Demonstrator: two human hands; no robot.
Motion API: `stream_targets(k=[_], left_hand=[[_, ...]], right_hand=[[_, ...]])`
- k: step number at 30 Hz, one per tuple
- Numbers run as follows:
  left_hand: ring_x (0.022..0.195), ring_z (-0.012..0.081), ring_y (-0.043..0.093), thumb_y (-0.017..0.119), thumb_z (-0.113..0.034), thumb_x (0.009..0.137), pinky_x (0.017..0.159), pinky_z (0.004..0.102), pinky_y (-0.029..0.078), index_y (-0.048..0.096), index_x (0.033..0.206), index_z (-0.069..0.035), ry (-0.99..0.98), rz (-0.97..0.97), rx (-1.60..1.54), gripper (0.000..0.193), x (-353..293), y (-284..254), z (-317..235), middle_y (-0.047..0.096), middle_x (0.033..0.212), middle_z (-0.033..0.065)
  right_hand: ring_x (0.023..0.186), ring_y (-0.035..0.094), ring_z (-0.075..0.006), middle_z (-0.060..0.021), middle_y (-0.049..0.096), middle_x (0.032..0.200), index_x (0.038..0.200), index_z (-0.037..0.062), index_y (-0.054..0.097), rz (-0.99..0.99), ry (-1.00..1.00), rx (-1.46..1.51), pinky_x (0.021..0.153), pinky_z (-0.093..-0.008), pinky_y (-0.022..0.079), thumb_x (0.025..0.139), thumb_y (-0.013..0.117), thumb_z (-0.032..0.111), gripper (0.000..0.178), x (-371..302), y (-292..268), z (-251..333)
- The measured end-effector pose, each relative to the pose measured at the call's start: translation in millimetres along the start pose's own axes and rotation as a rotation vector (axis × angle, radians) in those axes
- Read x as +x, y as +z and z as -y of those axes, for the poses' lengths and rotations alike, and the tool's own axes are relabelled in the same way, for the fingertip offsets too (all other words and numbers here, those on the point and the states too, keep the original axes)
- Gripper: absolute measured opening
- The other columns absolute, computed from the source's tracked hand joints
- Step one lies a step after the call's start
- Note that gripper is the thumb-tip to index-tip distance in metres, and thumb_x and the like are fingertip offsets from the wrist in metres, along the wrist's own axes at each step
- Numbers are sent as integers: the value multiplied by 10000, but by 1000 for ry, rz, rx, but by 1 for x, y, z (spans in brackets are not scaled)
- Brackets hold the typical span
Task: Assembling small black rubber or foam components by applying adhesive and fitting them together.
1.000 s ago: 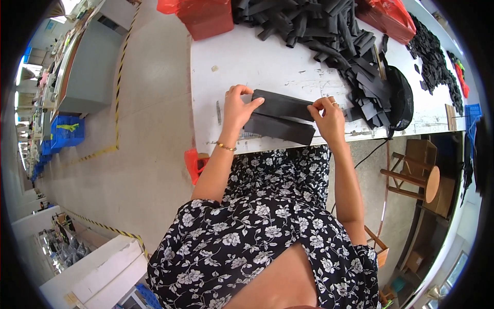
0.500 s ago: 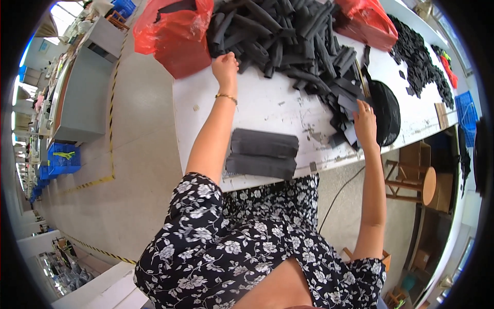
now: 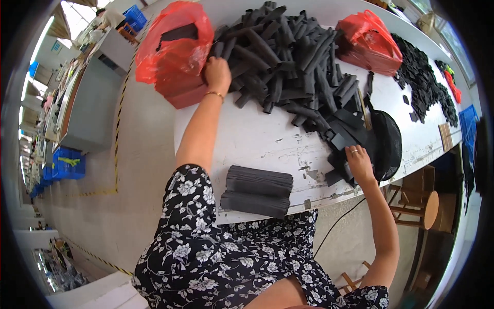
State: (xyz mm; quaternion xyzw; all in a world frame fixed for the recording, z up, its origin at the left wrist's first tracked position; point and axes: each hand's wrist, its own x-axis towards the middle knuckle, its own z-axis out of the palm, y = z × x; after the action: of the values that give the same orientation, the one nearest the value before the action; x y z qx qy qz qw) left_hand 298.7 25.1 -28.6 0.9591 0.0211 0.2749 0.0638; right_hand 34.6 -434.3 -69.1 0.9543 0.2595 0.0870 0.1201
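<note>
Both arms [image 3: 199, 129] extended: left hand [image 3: 218, 74] far left, curled beside red bag [image 3: 180, 92]; right hand [image 3: 358, 159], right, bent over black pieces [image 3: 338, 141]. Grips hidden, cannot tell.

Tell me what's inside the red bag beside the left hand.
Dark material shows through the open top of the red bag. Whatever lies deeper is covered by the bag's red sides, so the amount inside cannot be seen.
</note>
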Motion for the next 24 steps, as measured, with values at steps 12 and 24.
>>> stream_targets(k=[12,24], left_hand=[[702,244,639,526,-66,957,634,326,500,580,1046,39,-542,377,-1726,148,-116,-92,-37,673,896,141],[547,65,397,419,-351,1043,496,201,332,565,1224,-1,-748,728,-2516,420,-244,-200,-116,477,756,-16]], right_hand=[[955,534,-234,-74,574,973,1044,12,643,-82,192,-66,798,-352,429,790,571,107,280,9,-2,28],[934,611,-260,-110,623,1068,1080,20,624,-766,58,532,834,-376,488,805,678,11,281,50,-155,175]])
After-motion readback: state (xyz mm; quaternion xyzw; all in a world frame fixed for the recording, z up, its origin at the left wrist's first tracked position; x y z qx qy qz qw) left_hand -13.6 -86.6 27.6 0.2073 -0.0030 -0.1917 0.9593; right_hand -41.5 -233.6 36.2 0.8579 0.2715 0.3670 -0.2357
